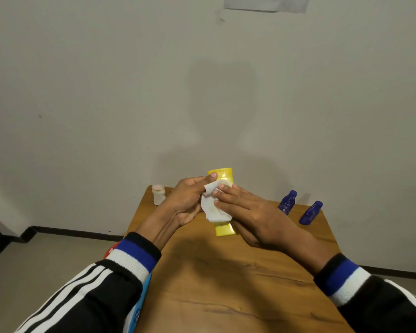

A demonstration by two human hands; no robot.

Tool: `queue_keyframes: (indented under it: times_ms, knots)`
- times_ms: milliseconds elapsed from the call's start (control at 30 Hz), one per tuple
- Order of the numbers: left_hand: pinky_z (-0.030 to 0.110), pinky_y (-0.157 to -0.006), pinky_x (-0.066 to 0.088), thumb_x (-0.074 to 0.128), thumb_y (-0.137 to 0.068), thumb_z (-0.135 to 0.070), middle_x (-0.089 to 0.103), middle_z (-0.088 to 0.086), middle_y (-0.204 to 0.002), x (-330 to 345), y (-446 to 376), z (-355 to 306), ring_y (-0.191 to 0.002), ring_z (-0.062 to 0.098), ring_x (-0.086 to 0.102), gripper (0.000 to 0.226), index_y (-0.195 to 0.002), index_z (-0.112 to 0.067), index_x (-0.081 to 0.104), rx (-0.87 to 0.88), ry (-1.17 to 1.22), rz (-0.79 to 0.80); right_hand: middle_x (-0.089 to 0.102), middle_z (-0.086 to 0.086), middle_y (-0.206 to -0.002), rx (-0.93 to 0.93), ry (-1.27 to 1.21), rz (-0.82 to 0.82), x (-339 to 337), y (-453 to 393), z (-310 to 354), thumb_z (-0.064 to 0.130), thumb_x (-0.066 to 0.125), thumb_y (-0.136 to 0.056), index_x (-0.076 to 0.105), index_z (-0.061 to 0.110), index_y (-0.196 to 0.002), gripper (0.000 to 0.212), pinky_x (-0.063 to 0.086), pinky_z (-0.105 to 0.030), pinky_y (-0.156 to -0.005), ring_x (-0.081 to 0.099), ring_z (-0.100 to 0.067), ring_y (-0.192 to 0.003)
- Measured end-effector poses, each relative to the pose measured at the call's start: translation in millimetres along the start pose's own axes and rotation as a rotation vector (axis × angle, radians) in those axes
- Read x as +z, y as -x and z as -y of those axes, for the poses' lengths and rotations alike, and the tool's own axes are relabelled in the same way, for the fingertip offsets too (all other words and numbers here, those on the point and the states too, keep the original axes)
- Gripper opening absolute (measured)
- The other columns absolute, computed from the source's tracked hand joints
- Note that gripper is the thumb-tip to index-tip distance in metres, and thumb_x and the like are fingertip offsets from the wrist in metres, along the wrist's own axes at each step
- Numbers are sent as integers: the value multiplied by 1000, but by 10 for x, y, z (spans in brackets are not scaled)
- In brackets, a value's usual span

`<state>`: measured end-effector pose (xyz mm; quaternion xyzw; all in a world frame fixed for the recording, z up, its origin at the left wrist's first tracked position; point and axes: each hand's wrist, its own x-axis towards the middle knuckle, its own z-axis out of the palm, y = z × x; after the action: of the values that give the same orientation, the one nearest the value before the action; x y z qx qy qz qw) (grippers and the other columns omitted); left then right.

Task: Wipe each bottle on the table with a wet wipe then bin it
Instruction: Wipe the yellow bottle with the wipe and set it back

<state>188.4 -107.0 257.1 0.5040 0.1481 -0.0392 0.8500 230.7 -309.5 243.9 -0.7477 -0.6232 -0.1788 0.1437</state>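
A tall yellow bottle [223,230] is held above the wooden table [226,284] between both hands. My left hand [186,203] grips its left side, thumb up near the yellow cap. A white wet wipe [210,209] lies against the bottle's front. My right hand [250,212] presses the wipe onto the bottle with straight fingers. Two small blue bottles [287,202] [310,212] stand at the table's right far side. A small white jar [158,194] stands at the far left corner.
A blue and white pack [139,306] with a red part shows at the table's left edge, partly hidden by my left sleeve. The wall stands right behind the table. Grey floor lies to the left, below the table edge.
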Motion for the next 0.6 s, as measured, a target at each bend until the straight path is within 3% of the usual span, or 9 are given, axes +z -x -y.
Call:
queue_keyframes:
  times_ms: [200,333,433,500,533,600]
  knots:
    - [39,-81,62,65,-94,-27,76,12,-96,-125,-31,-52,-85,22,75,29,-108,-3,70,19,-90,-94,51,-10,-146,20,-209,-1,223,402,356,5,61,-91,60,2,-131,40,34,-41,-117,38,-21,-143]
    - [34,-75,62,63,-95,-29,76,7,-89,-149,-65,-105,-77,15,75,29,-108,-4,70,62,-83,-109,53,-3,-145,146,-313,-5,395,678,548,5,59,-93,62,7,-130,38,31,-33,-118,37,-16,-143]
    - [36,-78,62,64,-94,-29,77,7,-91,-172,-88,-141,-84,18,75,29,-107,-4,70,87,-147,-106,63,8,-134,553,-655,-233,367,710,644,6,54,-94,65,21,-127,38,40,-25,-109,51,-9,-132]
    - [37,-78,62,64,-94,-29,76,9,-93,-190,-97,-115,-85,19,75,28,-105,-4,71,96,-185,-105,73,17,-107,892,-904,-460,272,605,627,8,54,-96,72,36,-110,36,50,-17,-86,64,0,-102]
    - [37,-76,63,64,-94,-29,76,10,-92,-191,-98,-88,-83,19,75,27,-103,-4,71,97,-198,-108,74,16,-96,1025,-975,-572,232,542,573,7,52,-98,73,35,-104,35,49,-19,-78,63,-4,-91]
    - [34,-67,62,63,-95,-28,74,10,-89,-168,-94,-27,-77,16,73,25,-98,-5,71,96,-219,-105,72,8,-84,1172,-1070,-757,124,390,432,8,47,-101,73,24,-100,31,47,-28,-76,60,-12,-85]
